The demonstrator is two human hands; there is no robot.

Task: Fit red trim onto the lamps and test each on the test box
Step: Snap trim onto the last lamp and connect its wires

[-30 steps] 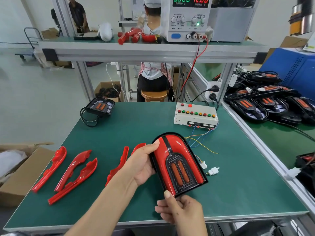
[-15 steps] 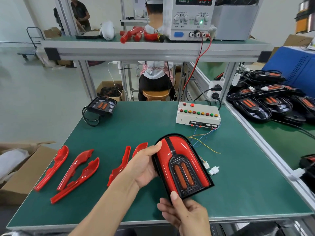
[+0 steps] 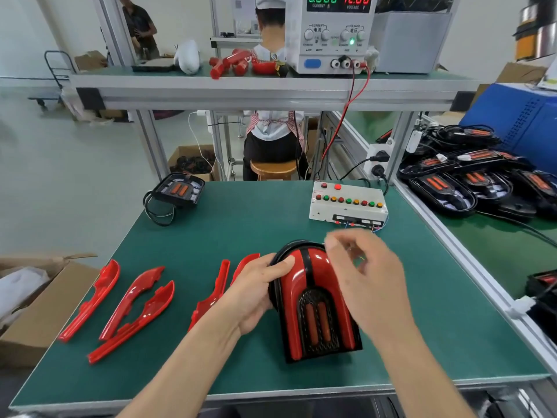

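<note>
A black lamp [image 3: 313,297] with red trim fitted round its mesh centre lies tilted on the green table [image 3: 241,224]. My left hand [image 3: 256,288] grips its left edge, thumb on the red trim. Blurred by motion, my right hand [image 3: 364,279] hovers over the lamp's right side with its fingers bent; whether it holds anything is unclear. The white test box [image 3: 346,203] with coloured buttons stands behind the lamp, with its thin wires partly hidden by that hand. Several loose red trim pieces [image 3: 132,300] lie to the left.
Another untrimmed lamp [image 3: 179,188] with a coiled cable sits at the table's back left. A power supply [image 3: 331,34] stands on the shelf above. Several black lamps [image 3: 452,182] are piled on the right bench. An open cardboard box [image 3: 39,312] stands left of the table.
My right hand let go of the lamp's near end and rose over its right side, towards the wires. The lamp now lies flatter; my left hand keeps its grip.
</note>
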